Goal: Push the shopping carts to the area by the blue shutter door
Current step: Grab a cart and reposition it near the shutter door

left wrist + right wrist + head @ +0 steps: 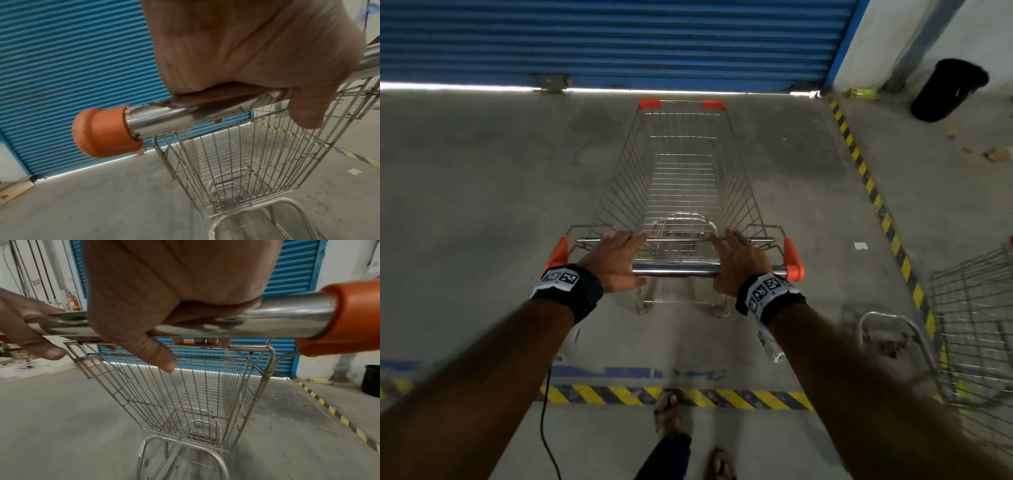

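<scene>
Both hands — left hand (616, 260), right hand (739, 262) — lay flat-fingered, thumbs under, on the handle bar (676, 273); the shopping cart (681, 164), frame centre, pointed lengthwise toward the blue shutter door (602, 37) at top.

Pretty dim overall, only bright bit is a daylight strip under the blue shutter door (602, 41), ahead of both hands (616, 260). Edges warp and blur.

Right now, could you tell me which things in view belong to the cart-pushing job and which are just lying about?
For the job:
cart
handle bar
left hand
right hand
blue shutter door
second cart, at the right edge

Lying about:
black bin
green packet by the wall
white scrap on the floor
</scene>
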A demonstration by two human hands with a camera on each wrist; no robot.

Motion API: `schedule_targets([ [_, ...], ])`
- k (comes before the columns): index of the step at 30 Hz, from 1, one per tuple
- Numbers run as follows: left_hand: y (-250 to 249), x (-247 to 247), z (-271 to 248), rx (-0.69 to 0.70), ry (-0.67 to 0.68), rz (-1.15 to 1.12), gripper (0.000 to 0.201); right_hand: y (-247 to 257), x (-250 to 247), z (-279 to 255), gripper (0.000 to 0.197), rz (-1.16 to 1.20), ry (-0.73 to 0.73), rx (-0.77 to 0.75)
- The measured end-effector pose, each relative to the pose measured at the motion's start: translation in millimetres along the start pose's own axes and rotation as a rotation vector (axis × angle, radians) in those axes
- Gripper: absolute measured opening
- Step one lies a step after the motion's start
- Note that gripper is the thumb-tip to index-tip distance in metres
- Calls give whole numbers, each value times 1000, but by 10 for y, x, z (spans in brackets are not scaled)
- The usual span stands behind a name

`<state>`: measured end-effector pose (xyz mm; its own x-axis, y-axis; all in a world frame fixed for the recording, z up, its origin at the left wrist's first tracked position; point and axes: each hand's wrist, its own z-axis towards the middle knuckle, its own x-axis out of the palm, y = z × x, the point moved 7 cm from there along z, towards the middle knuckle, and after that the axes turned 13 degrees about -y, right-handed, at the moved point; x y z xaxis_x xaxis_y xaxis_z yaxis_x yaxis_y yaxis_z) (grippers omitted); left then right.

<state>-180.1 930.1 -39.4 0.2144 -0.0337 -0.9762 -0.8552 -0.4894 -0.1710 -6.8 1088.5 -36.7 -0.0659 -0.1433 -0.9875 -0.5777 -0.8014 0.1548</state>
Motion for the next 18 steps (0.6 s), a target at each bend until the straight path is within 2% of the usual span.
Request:
schedule_targets([
  [9, -391, 319, -948, -50, -69, -46, 104, -125, 90, -944, 98, 13, 49, -51],
  [18, -563, 288, -1365, 4, -138, -26, 100, -9, 39, -1502, 97, 17, -49, -44],
])
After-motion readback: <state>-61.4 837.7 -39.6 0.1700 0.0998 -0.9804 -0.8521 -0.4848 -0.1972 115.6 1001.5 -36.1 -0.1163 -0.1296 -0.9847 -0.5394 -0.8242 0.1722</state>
